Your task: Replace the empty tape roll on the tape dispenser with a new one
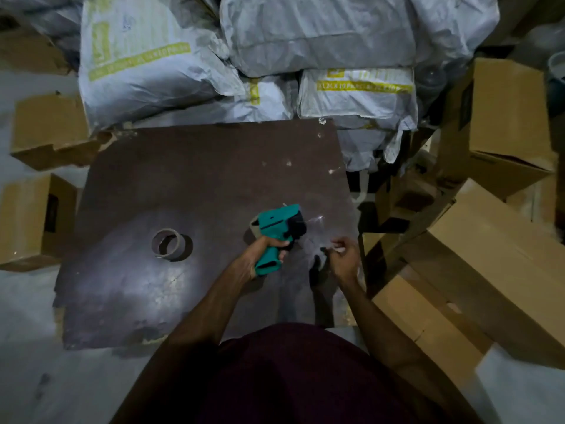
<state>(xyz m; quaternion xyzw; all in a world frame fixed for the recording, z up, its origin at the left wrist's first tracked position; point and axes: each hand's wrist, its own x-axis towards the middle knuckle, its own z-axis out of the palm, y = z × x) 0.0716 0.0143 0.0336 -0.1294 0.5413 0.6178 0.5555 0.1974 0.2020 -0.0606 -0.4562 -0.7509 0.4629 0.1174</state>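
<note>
A teal tape dispenser is gripped by its handle in the left hand above a dark board, clear tape apparently being pinched and drawn by the right hand, while the bare cardboard core lies discarded nearby, suggesting replacement is nearly finished.

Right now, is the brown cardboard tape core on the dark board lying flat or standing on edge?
Lying flat. The brown cardboard tape core rests on the dark board with its round hole facing up, apart from the teal tape dispenser in the left hand.

Cardboard boxes (open), white sacks
</note>
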